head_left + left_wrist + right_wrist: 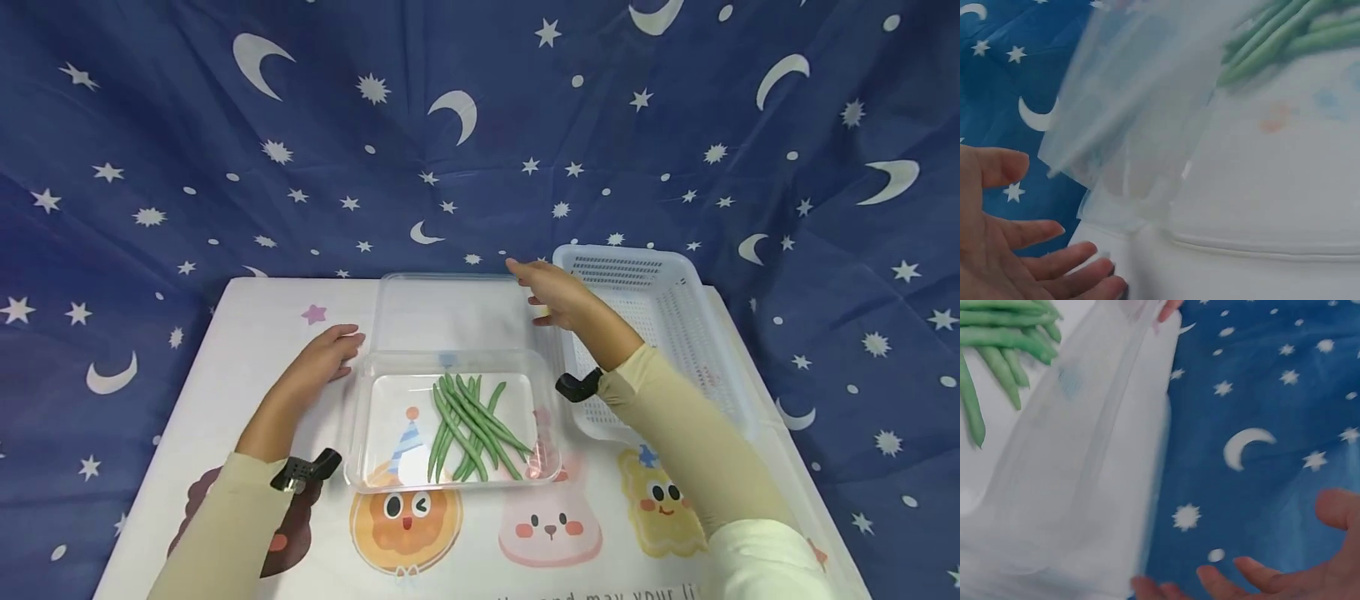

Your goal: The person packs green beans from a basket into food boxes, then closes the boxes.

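Note:
Several green beans (476, 425) lie in a clear plastic container (358, 425), bunched toward its right side. Behind that container is a clear lid-like piece (450, 312), lying by the table's far edge. My left hand (322, 360) hovers left of the container, fingers spread and relaxed, and the left wrist view shows nothing in its grasp. Over the gap between the clear piece and a white basket (720, 367) reaches my right hand (561, 296). Its fingers are extended with nothing held; from the right wrist view, its fingertips (1210, 575) come near the clear piece's edge.
The slotted basket stands at the right, partly beneath my right forearm. A white table cover (225, 375) with cartoon figures lies under everything. Dark blue cloth (480, 167) with moons and stars hangs behind the table and shows at both sides.

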A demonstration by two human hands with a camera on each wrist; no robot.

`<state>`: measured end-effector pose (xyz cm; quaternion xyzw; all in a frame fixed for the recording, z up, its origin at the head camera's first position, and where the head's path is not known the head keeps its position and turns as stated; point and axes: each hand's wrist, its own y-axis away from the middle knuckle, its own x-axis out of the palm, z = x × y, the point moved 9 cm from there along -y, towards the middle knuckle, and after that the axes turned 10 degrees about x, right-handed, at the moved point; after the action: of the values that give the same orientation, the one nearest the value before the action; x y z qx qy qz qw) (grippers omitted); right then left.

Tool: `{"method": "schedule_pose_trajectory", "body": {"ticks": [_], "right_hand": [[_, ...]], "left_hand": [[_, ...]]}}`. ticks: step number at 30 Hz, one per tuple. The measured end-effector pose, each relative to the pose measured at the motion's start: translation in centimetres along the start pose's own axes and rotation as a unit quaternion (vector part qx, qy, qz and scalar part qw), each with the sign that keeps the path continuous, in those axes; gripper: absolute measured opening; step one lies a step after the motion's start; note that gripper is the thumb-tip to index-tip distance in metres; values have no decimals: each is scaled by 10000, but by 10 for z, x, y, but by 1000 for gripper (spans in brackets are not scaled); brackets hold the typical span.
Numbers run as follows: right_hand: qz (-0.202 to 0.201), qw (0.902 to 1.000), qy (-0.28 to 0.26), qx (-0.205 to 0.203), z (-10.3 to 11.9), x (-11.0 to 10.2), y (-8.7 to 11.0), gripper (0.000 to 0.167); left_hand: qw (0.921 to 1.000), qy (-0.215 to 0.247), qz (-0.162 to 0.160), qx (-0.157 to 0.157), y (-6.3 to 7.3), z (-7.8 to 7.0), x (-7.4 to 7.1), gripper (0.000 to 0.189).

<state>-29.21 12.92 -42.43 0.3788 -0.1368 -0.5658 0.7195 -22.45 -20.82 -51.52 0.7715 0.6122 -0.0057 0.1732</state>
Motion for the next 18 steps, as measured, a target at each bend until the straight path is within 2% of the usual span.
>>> {"method": "schedule_pose_trajectory", "body": {"ticks": [4, 10, 14, 18], "right_hand": [[-237, 9986, 104, 463, -4, -1, -24, 86], [-400, 9959, 552, 595, -8, -1, -51, 111], [-441, 9932, 800, 715, -14, 1, -63, 120], [-536, 9911, 989, 706, -18, 0, -71, 124]], "left_hand": [[9991, -89, 279, -309, -26, -9, 3, 70], [9971, 42, 493, -585, -54, -19, 6, 83], [9940, -493, 741, -639, -65, -23, 10, 89], [9860, -1064, 1081, -687, -71, -28, 18, 99]]}}
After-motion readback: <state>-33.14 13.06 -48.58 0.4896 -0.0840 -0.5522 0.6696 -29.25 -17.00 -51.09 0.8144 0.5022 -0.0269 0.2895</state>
